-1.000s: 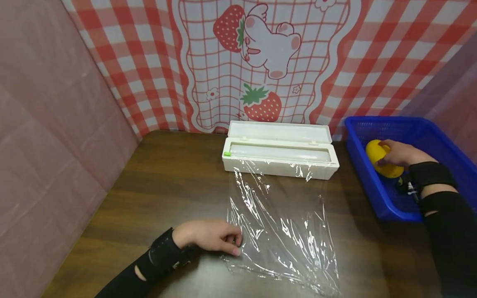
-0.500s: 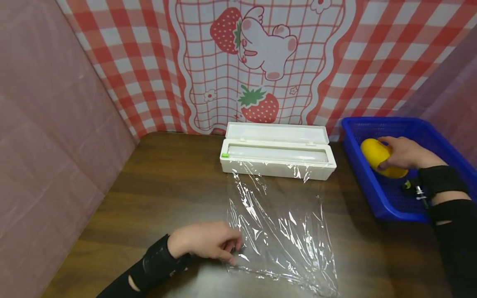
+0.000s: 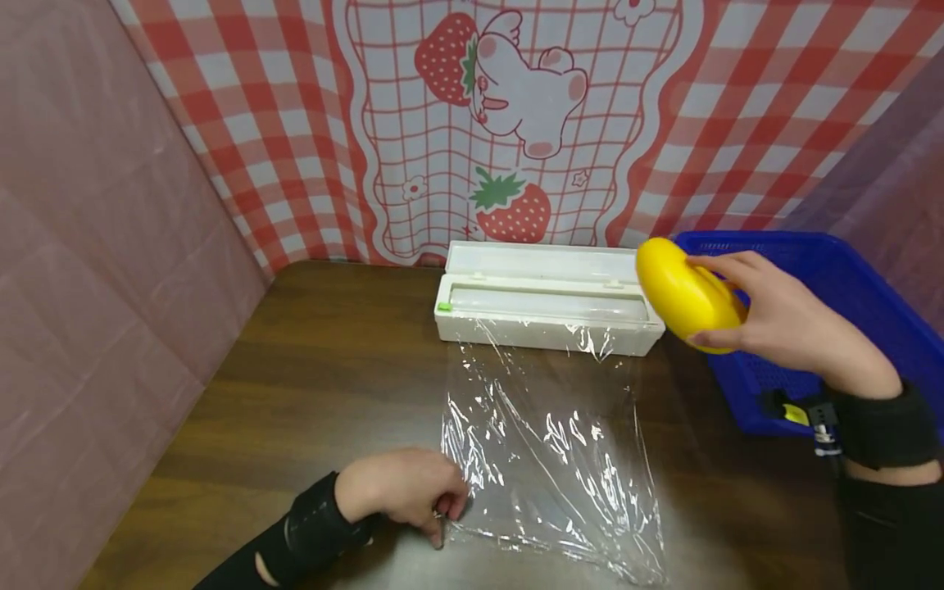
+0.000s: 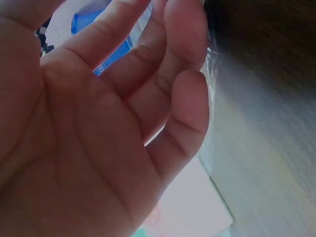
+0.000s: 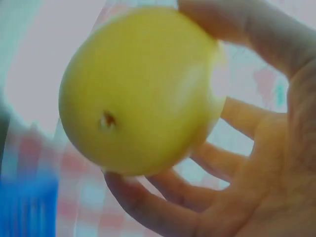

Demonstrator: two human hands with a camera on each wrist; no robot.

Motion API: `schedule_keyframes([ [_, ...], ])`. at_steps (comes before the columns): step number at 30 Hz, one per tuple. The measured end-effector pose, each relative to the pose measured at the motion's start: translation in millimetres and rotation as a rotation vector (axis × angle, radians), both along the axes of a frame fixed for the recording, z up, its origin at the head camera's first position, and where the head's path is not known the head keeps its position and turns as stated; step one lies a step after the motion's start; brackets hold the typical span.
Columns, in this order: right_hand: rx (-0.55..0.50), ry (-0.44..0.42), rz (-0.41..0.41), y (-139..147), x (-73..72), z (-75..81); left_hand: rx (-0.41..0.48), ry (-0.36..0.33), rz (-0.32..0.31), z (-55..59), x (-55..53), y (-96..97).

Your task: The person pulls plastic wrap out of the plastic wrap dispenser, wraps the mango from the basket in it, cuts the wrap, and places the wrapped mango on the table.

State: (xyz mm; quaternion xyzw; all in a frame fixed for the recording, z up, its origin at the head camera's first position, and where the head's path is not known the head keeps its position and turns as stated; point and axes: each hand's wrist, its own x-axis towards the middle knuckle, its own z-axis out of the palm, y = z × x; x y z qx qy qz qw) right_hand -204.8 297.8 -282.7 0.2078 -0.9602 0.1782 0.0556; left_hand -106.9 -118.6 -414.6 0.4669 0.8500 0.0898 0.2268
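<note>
My right hand (image 3: 782, 315) holds a smooth yellow mango-shaped fruit (image 3: 686, 295) in the air, over the near-left side of a blue basket (image 3: 826, 246). Thumb and fingers spread around the fruit (image 5: 143, 94) in the right wrist view, where a small brown stem spot shows. My left hand (image 3: 406, 492) is down on the table with curled fingers, at the near-left corner of a sheet of plastic wrap (image 3: 546, 467). The wrap runs out of an open white dispenser box (image 3: 546, 332). In the left wrist view the curled fingers (image 4: 190, 103) lie along the wrap's edge, their grip partly hidden.
The brown wooden table (image 3: 317, 360) extends left of the dispenser. Its raised lid (image 3: 538, 258) leans toward a red-checked cloth backdrop (image 3: 265, 123). A pink cloth (image 3: 111, 246) hangs at the left side.
My right hand has lifted the yellow fruit out of the blue basket and moved it left. My left hand has shifted slightly down and left, and the wrap's left side lies straighter.
</note>
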Motion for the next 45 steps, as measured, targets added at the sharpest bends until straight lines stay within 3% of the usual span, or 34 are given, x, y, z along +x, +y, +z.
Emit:
schedule_keyframes([
  [3,-0.075,-0.012,0.143,-29,19.2,-10.2,-0.011,-0.003,-0.005,-0.6,0.4,-0.3],
  [8,-0.132,-0.102,0.418,-71,42.3,-39.2,-0.031,0.000,-0.007,-1.0,0.9,0.0],
  [11,-0.090,-0.153,0.520,-92,55.7,-56.7,-0.035,0.001,-0.002,-1.1,0.8,0.4],
  [15,-0.037,-0.202,0.598,-114,70.8,-77.4,-0.046,-0.001,0.006,-1.5,-0.1,0.3],
  [20,0.000,-0.202,0.621,-130,77.9,-97.1,-0.059,-0.009,0.018,-2.1,-1.4,-0.6],
  [25,0.039,-0.167,0.641,-134,77.5,-110.7,-0.013,-0.076,0.006,1.8,-3.7,-3.2],
  [29,0.079,-0.153,0.631,-136,76.7,-117.5,0.107,-0.147,-0.038,8.5,-7.0,-7.6],
  [33,0.092,-0.169,0.640,-139,77.4,-119.0,0.265,-0.170,-0.079,17.8,-11.7,-13.4],
  [36,0.102,-0.172,0.658,-143,78.7,-118.9,0.370,-0.128,-0.056,25.3,-16.4,-15.9],
  [40,0.114,-0.167,0.671,-144,79.6,-118.6,0.476,-0.021,0.044,31.5,-25.6,-12.3],
  [45,0.122,-0.175,0.674,-142,80.1,-117.8,0.491,0.073,0.136,31.8,-43.9,2.7],
])
